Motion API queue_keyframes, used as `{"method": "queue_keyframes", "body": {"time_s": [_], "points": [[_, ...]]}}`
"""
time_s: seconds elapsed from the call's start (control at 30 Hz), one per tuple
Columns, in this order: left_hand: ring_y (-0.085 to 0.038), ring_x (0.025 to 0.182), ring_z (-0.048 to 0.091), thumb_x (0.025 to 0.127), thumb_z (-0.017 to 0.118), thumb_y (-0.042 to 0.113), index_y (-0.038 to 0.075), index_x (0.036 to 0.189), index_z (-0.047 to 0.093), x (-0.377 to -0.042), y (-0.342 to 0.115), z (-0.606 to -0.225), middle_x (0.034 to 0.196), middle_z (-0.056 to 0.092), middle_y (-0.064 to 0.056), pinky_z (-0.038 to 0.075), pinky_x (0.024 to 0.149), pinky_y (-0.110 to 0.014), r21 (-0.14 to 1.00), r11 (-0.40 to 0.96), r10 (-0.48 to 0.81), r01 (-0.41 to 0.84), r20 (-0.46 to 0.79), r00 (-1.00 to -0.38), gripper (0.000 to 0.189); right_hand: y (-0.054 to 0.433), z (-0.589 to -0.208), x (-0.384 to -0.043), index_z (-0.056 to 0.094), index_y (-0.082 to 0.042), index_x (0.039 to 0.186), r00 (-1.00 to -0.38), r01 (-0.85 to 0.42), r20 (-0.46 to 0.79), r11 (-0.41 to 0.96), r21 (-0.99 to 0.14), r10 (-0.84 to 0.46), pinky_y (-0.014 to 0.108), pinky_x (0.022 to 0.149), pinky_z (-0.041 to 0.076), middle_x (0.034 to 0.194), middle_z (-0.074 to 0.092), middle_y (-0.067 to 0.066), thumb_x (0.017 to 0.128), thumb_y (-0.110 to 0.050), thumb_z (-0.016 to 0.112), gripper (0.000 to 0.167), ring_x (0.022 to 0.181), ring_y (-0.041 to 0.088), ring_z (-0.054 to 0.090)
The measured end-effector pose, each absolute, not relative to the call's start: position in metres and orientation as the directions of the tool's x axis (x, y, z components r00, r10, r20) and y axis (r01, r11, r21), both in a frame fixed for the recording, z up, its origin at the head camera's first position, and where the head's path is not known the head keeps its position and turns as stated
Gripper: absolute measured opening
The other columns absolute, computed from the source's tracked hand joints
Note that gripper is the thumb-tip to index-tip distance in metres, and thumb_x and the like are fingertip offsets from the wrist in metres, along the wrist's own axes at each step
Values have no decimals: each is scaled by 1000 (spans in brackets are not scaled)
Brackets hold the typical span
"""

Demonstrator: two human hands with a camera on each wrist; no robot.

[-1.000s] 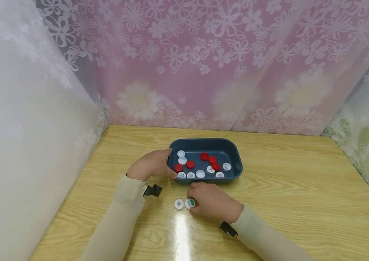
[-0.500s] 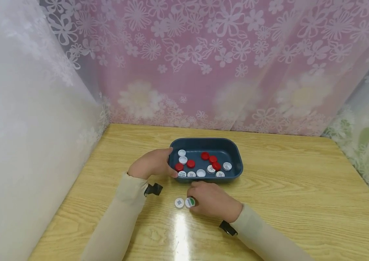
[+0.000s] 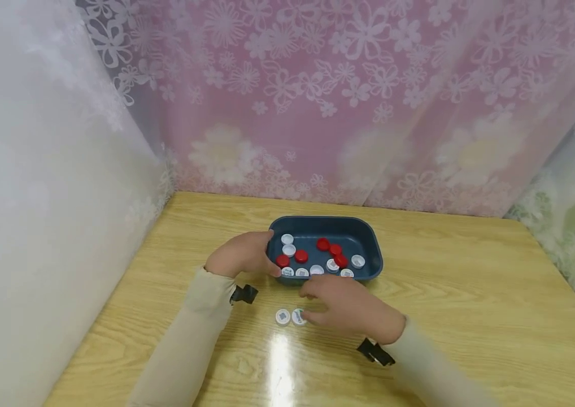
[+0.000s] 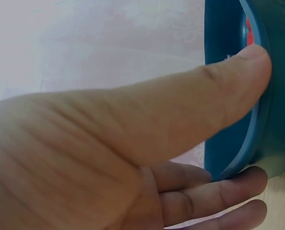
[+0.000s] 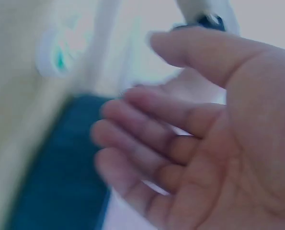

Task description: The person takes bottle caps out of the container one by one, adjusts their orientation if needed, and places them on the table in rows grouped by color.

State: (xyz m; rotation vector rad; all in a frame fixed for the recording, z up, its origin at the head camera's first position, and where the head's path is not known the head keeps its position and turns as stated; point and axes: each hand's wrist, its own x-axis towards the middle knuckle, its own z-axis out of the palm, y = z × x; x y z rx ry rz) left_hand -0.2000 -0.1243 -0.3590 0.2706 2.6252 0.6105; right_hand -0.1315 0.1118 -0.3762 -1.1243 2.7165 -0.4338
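Note:
My left hand [image 3: 242,254] grips the left end of a dark blue tray [image 3: 376,265], thumb over its near rim and fingers along the outer wall in the left wrist view. Inside lie several red caps [image 3: 301,256] and white caps [image 3: 357,261]. In front of the tray, two white bottle caps sit side by side on the table: one with a grey square mark [image 3: 282,317], the other a green-printed cap [image 3: 297,316]. My right hand [image 3: 353,305] hovers beside that printed cap, thumb and fingers parted, palm bare in the blurred right wrist view.
The wooden table [image 3: 470,294] reaches back to a pink flowered curtain [image 3: 318,102]. White sheeting [image 3: 38,198] hangs along the left side, and a leaf-patterned cloth [image 3: 567,215] along the right. A bright glare lies on the near table surface.
My right hand has let go of the green-printed cap and drawn back to the right, its fingers spreading. My left hand keeps its grip on the tray. The head view has shifted slightly.

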Motion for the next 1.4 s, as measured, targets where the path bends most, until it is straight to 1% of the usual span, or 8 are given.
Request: {"method": "queue_keyframes", "body": {"time_s": [0.13, 0.3, 0.53, 0.67, 0.83, 0.93, 1.1, 1.4], "points": [[-31, 147, 42, 85, 87, 38, 10, 164, 30, -201, -124, -359, 163, 41, -9, 38, 118, -49, 461, 884, 275, 81, -370, -887, 101, 137, -348, -160, 74, -12, 111, -754, -647, 66, 720, -249, -654, 35, 76, 57, 102, 70, -1, 94, -29, 77, 24, 88, 16, 64], [-32, 149, 39, 86, 86, 37, 10, 165, 28, -202, -131, -358, 165, 37, -9, 37, 119, -51, 473, 879, 261, 57, -378, -888, 102, 159, -333, -218, 71, -9, 112, -811, -578, -46, 811, -93, -583, 43, 78, 57, 103, 70, 5, 94, -26, 76, 25, 86, 20, 63], [-32, 149, 39, 86, 86, 36, 7, 164, 29, -205, -134, -358, 165, 37, -11, 37, 119, -50, 463, 883, 275, 76, -381, -883, 101, 168, -361, -255, 74, -8, 111, -698, -716, -197, 663, 219, -689, 51, 92, 51, 96, 70, 5, 87, -31, 85, 35, 91, 27, 65], [-32, 149, 39, 86, 86, 37, 8, 164, 30, -205, -131, -360, 165, 37, -10, 37, 119, -50, 460, 883, 288, 91, -379, -880, 100, 171, -373, -260, 75, -11, 113, -669, -738, -260, 582, 341, -696, 47, 87, 49, 94, 71, 3, 89, -39, 82, 38, 89, 26, 63], [-31, 149, 39, 86, 86, 36, 7, 163, 31, -202, -129, -362, 165, 38, -10, 37, 119, -49, 461, 882, 291, 94, -377, -879, 99, 175, -381, -260, 76, -15, 106, -643, -754, -297, 515, 408, -706, 46, 85, 46, 91, 72, 1, 87, -40, 83, 32, 85, 25, 60], [-31, 148, 41, 86, 86, 37, 7, 163, 31, -201, -127, -361, 164, 39, -10, 37, 119, -49, 454, 885, 295, 106, -368, -882, 99, 178, -384, -259, 78, -18, 102, -629, -759, -284, 493, 425, -724, 51, 99, 46, 90, 74, 0, 84, -38, 86, 29, 91, 25, 62], [-31, 147, 42, 86, 86, 37, 6, 163, 32, -199, -125, -358, 164, 40, -11, 37, 119, -48, 444, 888, 301, 121, -361, -882, 99, 182, -387, -256, 78, -20, 106, -598, -782, -260, 482, 395, -758, 63, 117, 31, 92, 76, -2, 78, -35, 92, 34, 103, 26, 64], [-31, 148, 41, 85, 87, 38, 8, 163, 31, -202, -124, -360, 164, 40, -10, 36, 119, -48, 432, 895, 288, 110, -370, -883, 101, 182, -393, -269, 80, -18, 102, -521, -810, -216, 398, 430, -826, 53, 107, 43, 94, 75, 2, 83, -33, 88, 25, 94, 26, 62]]}}
